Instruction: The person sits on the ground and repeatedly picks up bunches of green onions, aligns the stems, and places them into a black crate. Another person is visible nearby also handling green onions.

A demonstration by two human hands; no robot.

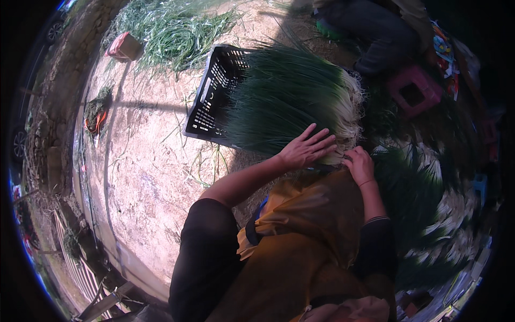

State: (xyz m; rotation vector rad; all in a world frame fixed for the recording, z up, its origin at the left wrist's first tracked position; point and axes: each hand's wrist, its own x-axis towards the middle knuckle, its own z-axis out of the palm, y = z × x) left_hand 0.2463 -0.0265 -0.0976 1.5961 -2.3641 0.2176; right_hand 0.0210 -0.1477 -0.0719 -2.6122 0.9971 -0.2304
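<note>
A large heap of green onions (281, 96) lies in a black plastic crate (203, 94), white root ends to the right and green tops to the left. My left hand (307, 148) rests flat with fingers apart on the near side of the heap, close to the white stems. At the root ends by the crate's near right corner is my right hand (359, 163), its fingers bent against the stems; whether they grip any is not plain. An orange-brown apron (305, 225) covers my front, just below the crate.
Loose green leaves (181, 36) are piled at the upper left beside a reddish block-like object (124, 46). More green onions (418, 193) lie at the right. A seated person (374, 32) is beyond the crate, near a pink plastic stool (414, 90). A blue stool (479, 185) stands far right.
</note>
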